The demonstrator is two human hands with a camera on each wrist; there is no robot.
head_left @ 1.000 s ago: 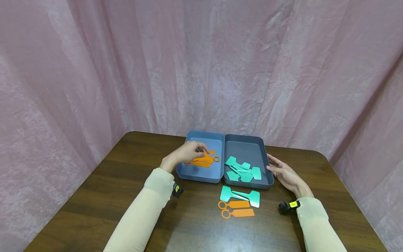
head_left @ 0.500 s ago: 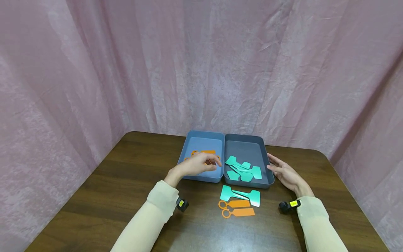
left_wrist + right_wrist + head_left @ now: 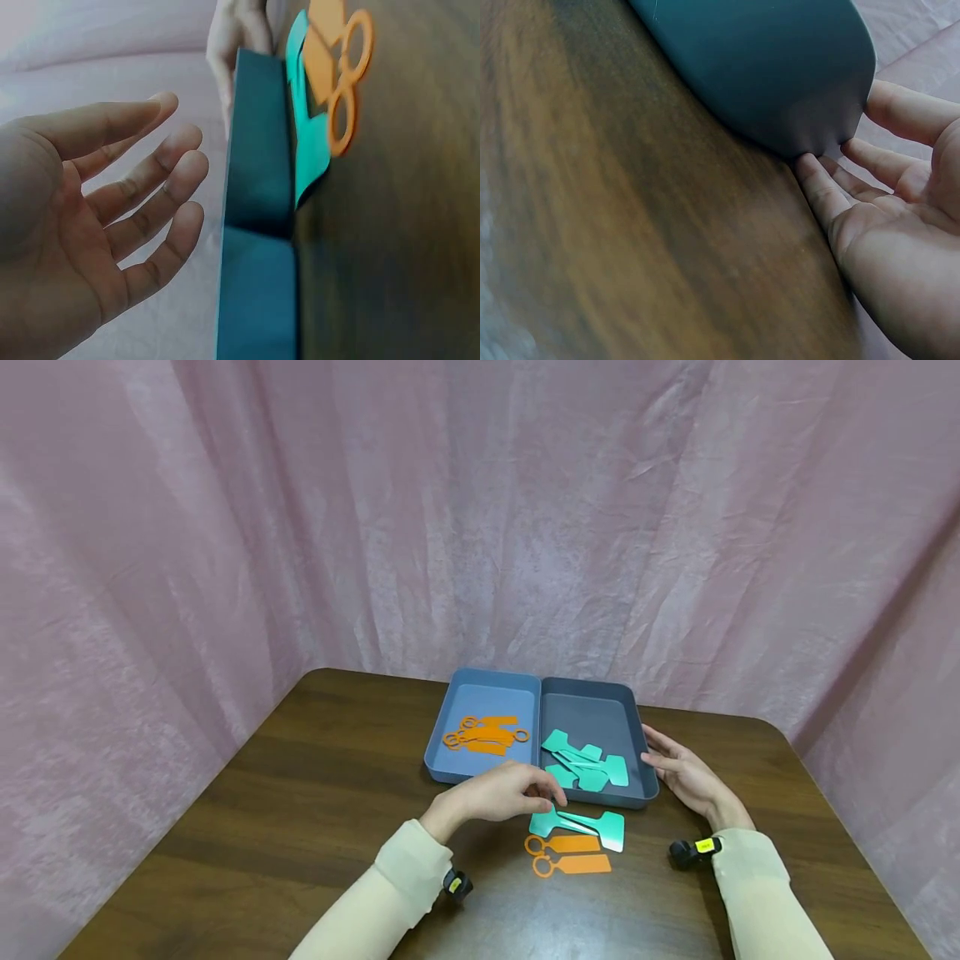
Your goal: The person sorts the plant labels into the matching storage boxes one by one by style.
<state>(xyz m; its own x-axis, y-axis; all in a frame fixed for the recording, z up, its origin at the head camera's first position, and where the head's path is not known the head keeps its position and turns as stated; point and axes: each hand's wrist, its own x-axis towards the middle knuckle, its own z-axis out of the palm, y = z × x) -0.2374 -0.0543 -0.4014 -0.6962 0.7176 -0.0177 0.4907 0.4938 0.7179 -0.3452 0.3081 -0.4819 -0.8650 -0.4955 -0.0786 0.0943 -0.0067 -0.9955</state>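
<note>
My left hand [image 3: 502,792] hovers at the front edge of the trays with its fingers loosely bent and nothing in them; the left wrist view shows the same hand [image 3: 105,217] with spread fingers. Below its fingertips lie two teal flat-bladed pieces [image 3: 611,831], and nearer me two orange ring-ended tags [image 3: 581,863]. My right hand [image 3: 686,781] touches the right outer side of the dark grey tray [image 3: 592,702], fingertips against its wall [image 3: 810,112]. Several teal pieces [image 3: 592,777] lie in that tray. In the blue tray [image 3: 491,693] beside it rest several orange ring-ended tags [image 3: 487,735].
The two trays stand side by side near the back of the brown wooden table [image 3: 337,760]. Pink curtains [image 3: 480,527] hang behind and at both sides. A small black device [image 3: 457,885] is strapped at the left wrist, another black device [image 3: 686,853] at the right.
My left hand has moved from over the orange tags in the blue tray toward me and right, to above the loose teal pieces. The right hand stays at the grey tray's side.
</note>
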